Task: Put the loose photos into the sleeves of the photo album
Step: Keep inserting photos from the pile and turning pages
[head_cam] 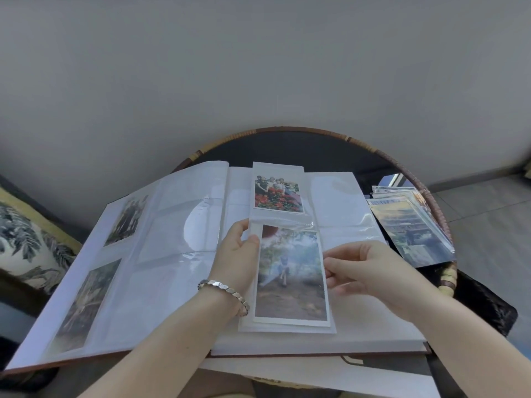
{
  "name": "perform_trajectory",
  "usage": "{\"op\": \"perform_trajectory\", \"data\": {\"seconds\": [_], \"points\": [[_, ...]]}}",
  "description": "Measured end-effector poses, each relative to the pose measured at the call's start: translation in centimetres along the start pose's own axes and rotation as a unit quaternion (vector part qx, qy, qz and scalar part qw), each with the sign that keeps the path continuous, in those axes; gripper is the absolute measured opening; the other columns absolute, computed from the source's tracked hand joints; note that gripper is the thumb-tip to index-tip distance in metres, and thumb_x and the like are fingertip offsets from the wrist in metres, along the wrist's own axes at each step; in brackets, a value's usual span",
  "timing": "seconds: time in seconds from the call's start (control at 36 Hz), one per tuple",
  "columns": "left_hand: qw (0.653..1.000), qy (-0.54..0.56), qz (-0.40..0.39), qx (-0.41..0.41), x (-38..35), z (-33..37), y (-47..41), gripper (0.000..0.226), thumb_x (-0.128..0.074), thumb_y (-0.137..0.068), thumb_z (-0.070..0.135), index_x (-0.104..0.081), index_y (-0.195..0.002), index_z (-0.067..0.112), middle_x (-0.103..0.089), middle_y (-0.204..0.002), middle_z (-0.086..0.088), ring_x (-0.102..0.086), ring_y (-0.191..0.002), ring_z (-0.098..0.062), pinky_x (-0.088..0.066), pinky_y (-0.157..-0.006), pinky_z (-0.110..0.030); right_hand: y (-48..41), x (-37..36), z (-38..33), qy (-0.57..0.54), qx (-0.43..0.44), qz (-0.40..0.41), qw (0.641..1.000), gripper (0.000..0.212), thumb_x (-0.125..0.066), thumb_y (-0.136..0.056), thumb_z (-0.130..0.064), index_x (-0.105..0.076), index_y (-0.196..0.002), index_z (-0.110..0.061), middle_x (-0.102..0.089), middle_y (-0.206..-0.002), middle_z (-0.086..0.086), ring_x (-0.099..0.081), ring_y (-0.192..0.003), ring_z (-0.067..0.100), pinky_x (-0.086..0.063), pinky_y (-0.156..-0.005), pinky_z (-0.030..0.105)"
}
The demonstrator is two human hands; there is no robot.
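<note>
The photo album (172, 282) lies open on a round table, its clear sleeves facing up. A garden photo (290, 271) sits in the lower sleeve of the right page, below a group photo with red flowers (277, 193) in the sleeve above. My left hand (237, 254), with a silver bracelet on the wrist, pinches the sleeve's upper left edge between thumb and fingers. My right hand (370, 271) pinches the right edge of the garden photo. Two more photos (86, 300) fill sleeves on the left page.
A stack of loose photos (411, 225) lies at the table's right edge, by the woven rim (416, 179). A leaf-patterned cushion (26, 248) is at the left. White paper (316, 372) sticks out under the album near me. A grey wall is behind.
</note>
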State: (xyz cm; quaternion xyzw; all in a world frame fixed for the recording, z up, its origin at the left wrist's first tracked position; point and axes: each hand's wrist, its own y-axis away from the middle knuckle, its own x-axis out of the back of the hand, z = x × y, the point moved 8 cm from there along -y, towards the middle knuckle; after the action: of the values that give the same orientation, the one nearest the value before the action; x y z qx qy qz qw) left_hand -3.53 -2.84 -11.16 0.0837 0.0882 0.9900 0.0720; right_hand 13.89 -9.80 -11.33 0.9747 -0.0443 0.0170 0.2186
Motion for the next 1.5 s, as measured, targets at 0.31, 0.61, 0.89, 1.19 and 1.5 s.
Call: {"op": "perform_trajectory", "data": {"seconds": [0.31,0.61,0.89,1.19,1.5], "points": [[1.000,-0.004,-0.001,-0.010,0.2,0.1,-0.1,0.029,-0.038,-0.099,0.011,-0.052,-0.093,0.036,-0.051,-0.081,-0.005,-0.043,-0.070,-0.018,-0.037,-0.045,-0.009,-0.7,-0.7,-1.8,0.040,-0.020,-0.014,0.999,0.010,-0.060,-0.089,-0.008,-0.067,-0.083,-0.005,-0.068,-0.069,0.007,-0.066,-0.055,0.009,-0.051,-0.050,0.017],[1.000,-0.012,-0.003,-0.018,0.2,-0.4,-0.3,0.026,-0.038,-0.099,0.014,-0.052,-0.096,0.035,-0.045,-0.072,0.005,-0.037,-0.061,-0.009,-0.032,-0.045,-0.007,-2.1,-0.1,-1.7,-0.005,-0.018,0.072,0.997,0.010,-0.074,-0.078,-0.015,-0.069,-0.078,-0.006,-0.065,-0.063,0.002,-0.061,-0.048,0.004,-0.051,-0.048,0.015],[1.000,-0.001,-0.014,-0.008,-0.1,-0.6,-0.4,0.027,-0.037,-0.100,0.015,-0.053,-0.100,0.036,-0.051,-0.086,-0.008,-0.044,-0.076,-0.019,-0.037,-0.062,-0.027,-2.3,-0.2,-1.4,-0.035,-0.015,0.090,0.995,0.009,-0.074,-0.077,-0.008,-0.067,-0.076,-0.003,-0.065,-0.063,0.006,-0.060,-0.047,0.006,-0.050,-0.047,0.014],[1.000,0.002,-0.015,-0.020,-0.2,-0.9,-0.5,0.026,-0.039,-0.099,0.014,-0.049,-0.117,0.029,-0.047,-0.069,-0.008,-0.038,-0.054,-0.017,-0.034,-0.049,-0.025,-1.8,-0.4,-1.9,-0.021,-0.020,0.062,0.998,0.019,-0.077,-0.073,-0.007,-0.063,-0.084,-0.003,-0.065,-0.068,0.006,-0.062,-0.050,0.006,-0.047,-0.046,0.014],[1.000,0.000,-0.004,-0.025,-0.1,-0.8,-0.5,0.025,-0.040,-0.099,0.013,-0.050,-0.116,0.028,-0.055,-0.083,-0.017,-0.046,-0.068,-0.024,-0.036,-0.056,-0.028,-2.0,-0.6,-1.5,-0.024,-0.015,0.068,0.997,0.039,-0.080,-0.065,0.001,-0.062,-0.099,0.003,-0.067,-0.078,0.015,-0.066,-0.051,0.013,-0.051,-0.050,0.017]]}}
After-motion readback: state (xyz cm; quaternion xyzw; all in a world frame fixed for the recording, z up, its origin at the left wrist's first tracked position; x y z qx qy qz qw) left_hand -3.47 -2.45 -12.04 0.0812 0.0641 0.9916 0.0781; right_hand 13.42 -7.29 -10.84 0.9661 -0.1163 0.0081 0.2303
